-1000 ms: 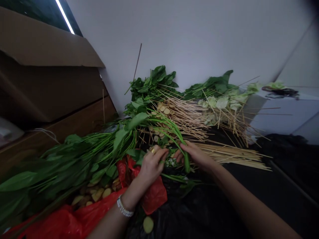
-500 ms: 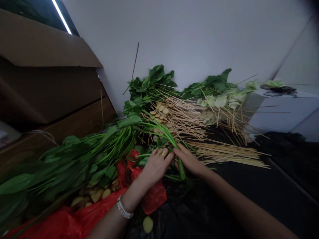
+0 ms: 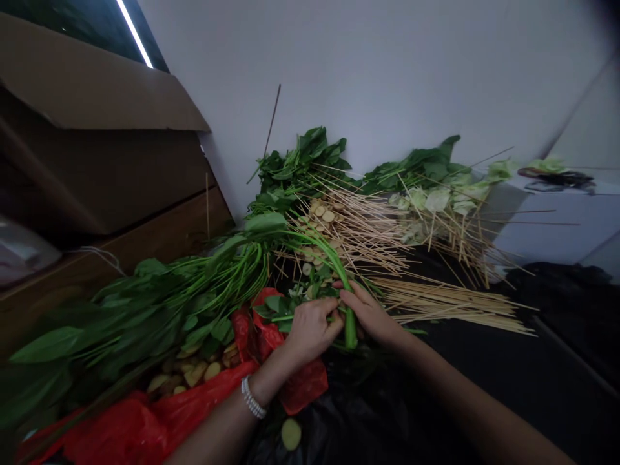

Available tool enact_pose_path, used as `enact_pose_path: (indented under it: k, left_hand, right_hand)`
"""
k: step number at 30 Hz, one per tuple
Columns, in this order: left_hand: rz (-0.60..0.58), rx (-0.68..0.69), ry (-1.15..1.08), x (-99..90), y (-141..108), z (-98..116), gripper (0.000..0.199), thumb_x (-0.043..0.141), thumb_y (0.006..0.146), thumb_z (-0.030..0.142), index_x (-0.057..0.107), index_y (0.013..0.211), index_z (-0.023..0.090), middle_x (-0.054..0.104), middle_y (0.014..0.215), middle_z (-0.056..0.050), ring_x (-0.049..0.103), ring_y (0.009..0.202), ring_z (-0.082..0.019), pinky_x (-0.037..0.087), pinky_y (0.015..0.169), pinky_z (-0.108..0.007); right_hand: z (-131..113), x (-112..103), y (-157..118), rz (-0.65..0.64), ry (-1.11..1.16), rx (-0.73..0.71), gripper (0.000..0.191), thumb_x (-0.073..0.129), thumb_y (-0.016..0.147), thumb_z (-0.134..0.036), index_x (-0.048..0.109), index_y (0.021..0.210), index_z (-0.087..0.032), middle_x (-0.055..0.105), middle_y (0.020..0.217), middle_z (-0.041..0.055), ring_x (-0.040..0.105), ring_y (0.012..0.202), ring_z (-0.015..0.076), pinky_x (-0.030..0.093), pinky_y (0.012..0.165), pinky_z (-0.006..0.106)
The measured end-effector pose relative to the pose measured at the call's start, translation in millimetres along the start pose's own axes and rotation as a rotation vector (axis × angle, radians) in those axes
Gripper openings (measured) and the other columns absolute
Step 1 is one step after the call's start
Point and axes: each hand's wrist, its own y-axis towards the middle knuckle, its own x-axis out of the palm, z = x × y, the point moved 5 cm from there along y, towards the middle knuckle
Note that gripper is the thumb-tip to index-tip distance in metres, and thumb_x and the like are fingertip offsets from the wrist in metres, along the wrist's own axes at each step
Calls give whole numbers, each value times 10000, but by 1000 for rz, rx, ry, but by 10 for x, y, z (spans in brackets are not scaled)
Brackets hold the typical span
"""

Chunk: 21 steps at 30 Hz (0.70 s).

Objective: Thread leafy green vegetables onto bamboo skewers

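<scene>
My right hand (image 3: 367,311) is wrapped round a small bunch of leafy green stalks (image 3: 351,329), whose cut ends point down toward me while the stems arch up and left. Beside it, my left hand (image 3: 314,328) is closed, its fingertips curled in at the stalks; what they pinch is hidden. A beaded bracelet circles the left wrist. Left of my hands lies a big heap of long-stemmed leafy greens (image 3: 242,265). Just beyond them are skewered potato slices (image 3: 323,212) with their sticks fanned rightward. Bare bamboo skewers (image 3: 450,302) lie to the right of my right hand.
A red plastic bag (image 3: 145,423) with potato slices (image 3: 194,373) is at lower left. One loose slice (image 3: 291,434) sits on black plastic (image 3: 349,413). Skewered cabbage leaves (image 3: 438,199) and more greens (image 3: 310,158) rest against the wall. A cardboard box (image 3: 97,174) stands at left.
The left hand's fingers have curled in more tightly by the stalks, and that hand has turned slightly. The right hand keeps its hold on the bunch. The whole view has shifted a little.
</scene>
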Motion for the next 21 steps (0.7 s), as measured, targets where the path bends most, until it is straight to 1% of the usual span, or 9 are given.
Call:
enact_pose_path:
  k: [3,6,8,10,11,13,15,18,21]
  left_hand:
    - [144,-216,-236,-158,49,-197,232,378,790,176,386,562,214,403,509,45,417,506,-126,331,508,-239]
    - [314,-299,-225,-393,47,-359,273,308,855,196,380,593,216,382,537,45,413,533,-125,333,521,-233]
    - [394,-238,-143,-505,25,-379,252,400,894,251,488,663,199,469,600,38,473,589,-124,385,585,-234]
    - [421,-77,-22,-544,2,-330,145,505,900,267,614,851,185,583,738,5,559,692,-134,445,679,-245]
    - [425,4,45,-544,-12,-305,145,523,907,251,639,967,188,618,820,-19,590,750,-143,467,722,-255]
    - [458,97,165,-551,-42,-291,255,492,931,198,622,1150,208,636,955,-62,620,866,-164,496,792,-283]
    - [521,123,272,-593,-67,-306,349,457,938,145,582,1252,229,635,1036,-90,621,966,-186,508,856,-322]
    - [555,191,395,-660,-73,-294,496,433,916,74,479,1379,243,614,1224,-125,556,1188,-232,455,1003,-419]
    - [515,186,507,-704,-38,-315,588,413,894,37,386,1447,234,573,1351,-126,449,1332,-261,291,1133,-532]
  right_hand:
    - [-15,-28,3,-15,28,-8,327,486,902,-462,469,1159,-261,476,553,-87,372,349,94,269,317,202]
    - [12,-106,32,16,11,-30,307,480,906,-434,469,1158,-258,518,585,-73,411,390,101,297,352,198]
    - [32,-159,55,52,-35,-70,306,469,911,-415,478,1168,-248,526,608,-65,460,448,115,352,409,209]
    - [40,-187,70,65,-115,-114,306,448,921,-393,482,1180,-233,528,637,-54,497,511,129,398,479,229]
    - [40,-193,73,63,-161,-131,306,432,927,-380,480,1187,-225,528,651,-49,509,537,136,411,509,240]
    - [23,-198,70,58,-267,-169,302,403,935,-348,476,1197,-217,535,681,-38,531,587,150,425,567,259]
    - [-13,-207,59,73,-393,-215,291,398,926,-312,479,1188,-214,554,723,-21,553,650,167,431,633,279]
    - [-55,-225,42,97,-583,-240,259,404,900,-275,480,1139,-208,567,745,-3,558,686,189,419,687,304]
    - [-73,-231,33,73,-658,-254,229,397,894,-258,465,1108,-217,593,773,16,575,736,212,417,721,317]
